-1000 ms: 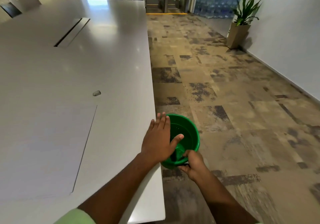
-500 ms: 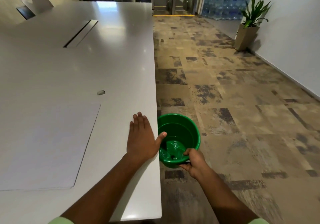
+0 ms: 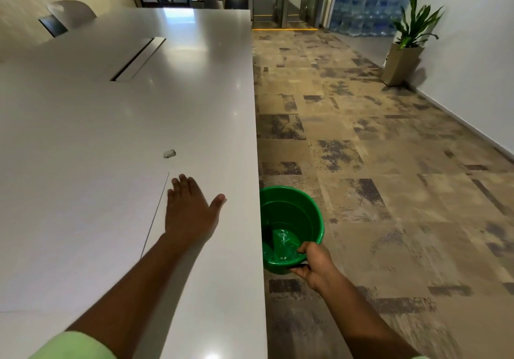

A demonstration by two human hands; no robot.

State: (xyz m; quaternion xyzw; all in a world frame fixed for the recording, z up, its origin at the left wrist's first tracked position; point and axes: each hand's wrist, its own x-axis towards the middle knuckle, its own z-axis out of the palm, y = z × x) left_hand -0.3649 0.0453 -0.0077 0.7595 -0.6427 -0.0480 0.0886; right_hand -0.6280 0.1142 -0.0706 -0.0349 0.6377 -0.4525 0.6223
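A green plastic bucket (image 3: 292, 214) hangs just beyond the right edge of the long white table (image 3: 111, 125), a little below its top. My right hand (image 3: 313, 264) grips the bucket's near rim, thumb inside, fingers curled under the outside. Some water and small bits lie at the bucket's bottom. My left hand (image 3: 189, 211) lies flat on the tabletop with fingers straight and thumb spread, a hand's width left of the table edge. A small pale scrap (image 3: 169, 153) sits on the table beyond my left hand's fingertips.
A cable slot (image 3: 136, 58) is cut into the table further back. A thin flat panel (image 3: 78, 236) lies on the table left of my hand. Patterned carpet (image 3: 375, 164) spreads to the right, with a potted plant (image 3: 406, 50) by the wall and gates at the far end.
My left hand has slid left across the tabletop, away from the table edge and the bucket. My right hand has kept its grip on the bucket's rim beside the edge.
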